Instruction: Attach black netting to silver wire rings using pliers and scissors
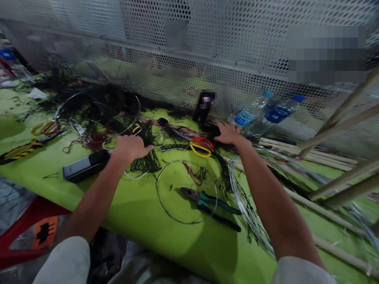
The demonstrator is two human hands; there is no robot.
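My left hand [132, 148] is above the table with fingers curled down and the thumb stretched out to the right. Whatever its fingers hold is hidden. Beside and under the thumb lies a bundle of black netting [146, 161]. Farther right, my right hand [227, 133] reaches to the back with its fingers apart, over dark netting near a black upright device [204, 106]. Between the hands lie scissors with red and yellow handles [201, 147]. Nearer to me, pliers with green and black grips [211, 202] rest across a thin wire ring [158, 193].
A grey-black box [85, 166] lies left of my left forearm. At far left are more scissors [45, 127]. Two water bottles [280, 112] stand by the perforated metal panel [142, 67]. Coiled wire [237, 185] and wooden poles [334, 244] crowd the right side of the green tabletop [133, 221].
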